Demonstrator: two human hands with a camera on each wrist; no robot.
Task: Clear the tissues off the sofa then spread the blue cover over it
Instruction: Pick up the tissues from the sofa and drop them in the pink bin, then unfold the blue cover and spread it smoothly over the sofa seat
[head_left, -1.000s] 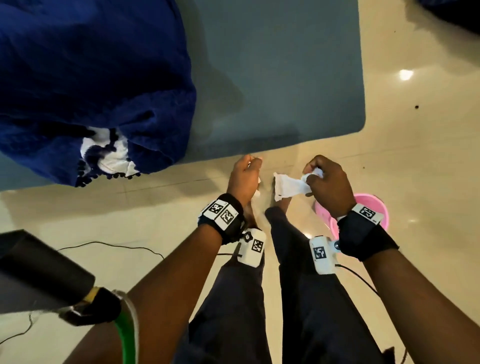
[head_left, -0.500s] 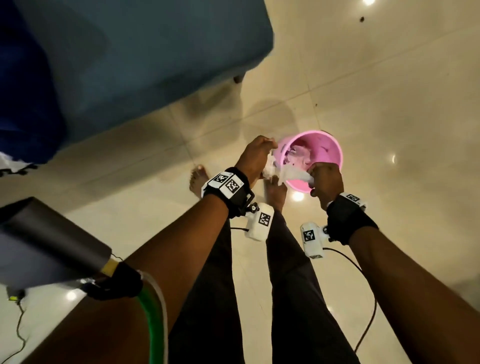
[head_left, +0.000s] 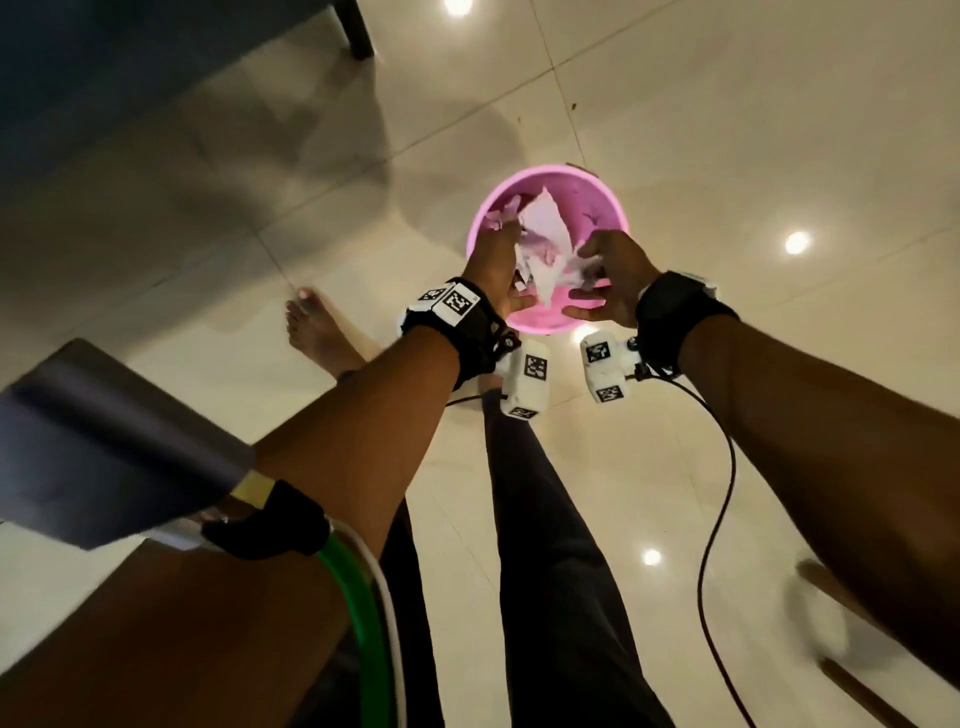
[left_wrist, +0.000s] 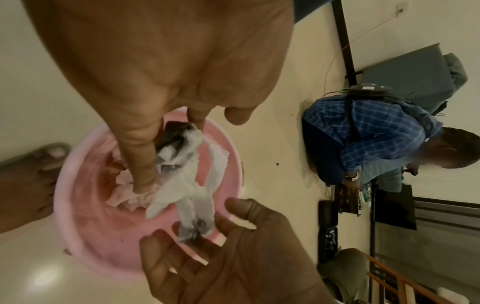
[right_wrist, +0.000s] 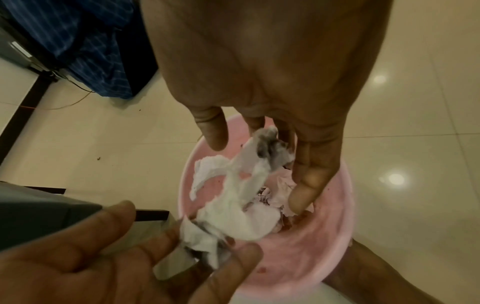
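A: Start close in. What are the hands doing?

B: Both are over the pink bucket (head_left: 545, 317). The left hand (head_left: 493, 265) has its fingers stretched out and pointing down into it. The right hand (head_left: 610, 280) has its fingers spread and loose, palm turned toward the left hand.

A: So neither one grips anything?

B: Not that I can see. A white tissue (left_wrist: 192, 181) hangs between them, over the bucket's mouth. Its ends are blurred where they meet the fingers (right_wrist: 303, 185), so I cannot tell if it touches them, but no finger curls round it.

A: What's inside the bucket?

B: More crumpled tissues (head_left: 540, 223), pale pink and white, piled toward the far side.

A: And around it?

B: The bucket stands on a glossy cream tile floor (head_left: 727, 130). A bare foot (head_left: 311, 332) is planted just left of it, and dark trousers (head_left: 545, 519) run down below the wrists.

A: Further off?

B: At the top left of the head view, a dark leg (head_left: 356, 28) of some furniture stands on the tiles. In the left wrist view a person in a blue checked shirt (left_wrist: 369, 131) bends over, well apart from the bucket.
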